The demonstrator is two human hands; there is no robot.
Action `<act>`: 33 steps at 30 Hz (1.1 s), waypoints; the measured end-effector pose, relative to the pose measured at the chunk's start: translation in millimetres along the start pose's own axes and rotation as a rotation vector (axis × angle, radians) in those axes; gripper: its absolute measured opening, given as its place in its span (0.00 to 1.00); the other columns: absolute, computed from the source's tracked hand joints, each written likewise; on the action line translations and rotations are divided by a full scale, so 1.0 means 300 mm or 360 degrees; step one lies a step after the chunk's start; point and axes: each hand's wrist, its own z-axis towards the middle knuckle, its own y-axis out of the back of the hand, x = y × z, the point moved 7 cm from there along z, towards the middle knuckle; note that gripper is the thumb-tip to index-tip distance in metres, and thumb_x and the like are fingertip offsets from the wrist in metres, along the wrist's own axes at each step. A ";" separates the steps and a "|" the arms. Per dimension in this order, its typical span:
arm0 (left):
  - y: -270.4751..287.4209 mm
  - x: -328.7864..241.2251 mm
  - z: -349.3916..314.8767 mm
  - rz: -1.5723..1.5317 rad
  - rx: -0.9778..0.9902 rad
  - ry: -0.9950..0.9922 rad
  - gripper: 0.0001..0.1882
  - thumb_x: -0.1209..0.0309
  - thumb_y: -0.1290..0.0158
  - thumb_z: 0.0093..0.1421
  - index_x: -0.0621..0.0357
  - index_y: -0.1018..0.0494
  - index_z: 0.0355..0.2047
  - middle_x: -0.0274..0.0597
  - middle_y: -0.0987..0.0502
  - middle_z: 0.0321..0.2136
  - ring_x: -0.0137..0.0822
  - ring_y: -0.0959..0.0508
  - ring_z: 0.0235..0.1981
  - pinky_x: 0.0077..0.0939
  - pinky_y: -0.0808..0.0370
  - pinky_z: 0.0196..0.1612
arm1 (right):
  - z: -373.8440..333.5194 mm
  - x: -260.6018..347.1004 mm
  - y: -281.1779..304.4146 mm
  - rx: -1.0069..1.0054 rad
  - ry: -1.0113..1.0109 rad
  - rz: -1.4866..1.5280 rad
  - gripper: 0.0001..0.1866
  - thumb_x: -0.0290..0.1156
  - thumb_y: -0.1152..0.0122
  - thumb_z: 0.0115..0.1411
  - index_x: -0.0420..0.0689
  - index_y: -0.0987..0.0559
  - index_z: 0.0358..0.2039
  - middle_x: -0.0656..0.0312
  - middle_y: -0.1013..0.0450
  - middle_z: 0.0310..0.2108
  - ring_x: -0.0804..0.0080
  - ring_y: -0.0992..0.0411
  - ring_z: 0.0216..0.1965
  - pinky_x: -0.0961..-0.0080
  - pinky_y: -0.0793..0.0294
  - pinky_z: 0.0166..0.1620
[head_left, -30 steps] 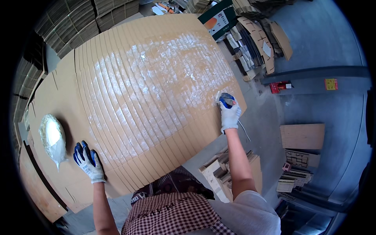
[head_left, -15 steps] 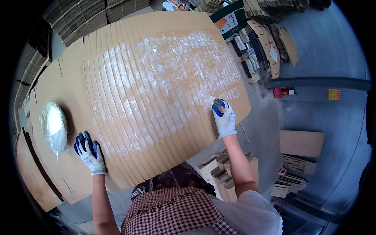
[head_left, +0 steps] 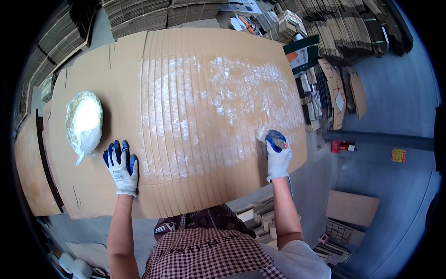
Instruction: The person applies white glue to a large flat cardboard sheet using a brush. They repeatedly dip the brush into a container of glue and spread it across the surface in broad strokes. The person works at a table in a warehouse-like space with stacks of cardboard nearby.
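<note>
A wide fan of overlapping brown cardboard sheets (head_left: 186, 116) lies on the work surface, its middle and right part smeared with shiny white glue. My right hand (head_left: 277, 156), in a white glove with blue fingers, is closed on a small glue brush at the fan's right edge. My left hand (head_left: 121, 167), gloved the same way, rests flat with fingers spread on the lower left of the cardboard. A round bowl lined with plastic and full of white glue (head_left: 83, 122) sits to the left of that hand.
Stacks of flat cardboard (head_left: 139, 14) line the back. Bundles of folded boxes (head_left: 325, 88) stand on the grey floor at the right, more cardboard pieces (head_left: 350, 209) lie lower right. A brown board (head_left: 30, 176) sits at the far left.
The view has shifted, so the cardboard fan now sits more centred. My right hand has drawn the brush down along the right edge; my left hand stays flat on the sheets.
</note>
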 end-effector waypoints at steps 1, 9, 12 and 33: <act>0.000 0.000 0.000 -0.0007 0.0000 0.0004 0.25 0.65 0.55 0.53 0.53 0.39 0.53 0.49 0.41 0.53 0.49 0.44 0.55 0.47 0.55 0.58 | 0.017 0.026 -0.021 -0.0012 -0.0105 0.0164 0.17 0.32 0.38 0.45 0.39 0.27 0.36 0.55 0.28 0.34 0.64 0.29 0.37 0.73 0.32 0.41; -0.001 -0.004 -0.004 -0.0031 0.0027 0.0040 0.26 0.66 0.54 0.51 0.53 0.39 0.53 0.48 0.42 0.53 0.49 0.45 0.55 0.46 0.55 0.58 | 0.259 0.450 -0.264 0.0029 0.0485 -0.0265 0.21 0.39 0.40 0.46 0.38 0.27 0.37 0.50 0.28 0.35 0.55 0.30 0.38 0.66 0.33 0.43; 0.000 -0.009 0.003 -0.0079 0.0042 0.0054 0.26 0.66 0.54 0.51 0.53 0.39 0.52 0.49 0.42 0.53 0.49 0.45 0.55 0.46 0.55 0.58 | 0.391 0.477 -0.405 0.0309 0.0860 -0.0469 0.18 0.37 0.42 0.47 0.40 0.28 0.37 0.50 0.29 0.35 0.53 0.31 0.38 0.64 0.33 0.43; -0.010 0.006 -0.011 -0.0121 0.0060 0.0106 0.26 0.64 0.54 0.52 0.51 0.39 0.52 0.48 0.43 0.55 0.50 0.46 0.56 0.47 0.56 0.59 | 0.155 0.480 -0.426 0.0596 0.0942 -0.0652 0.12 0.36 0.48 0.50 0.44 0.29 0.34 0.53 0.31 0.36 0.53 0.32 0.36 0.65 0.32 0.39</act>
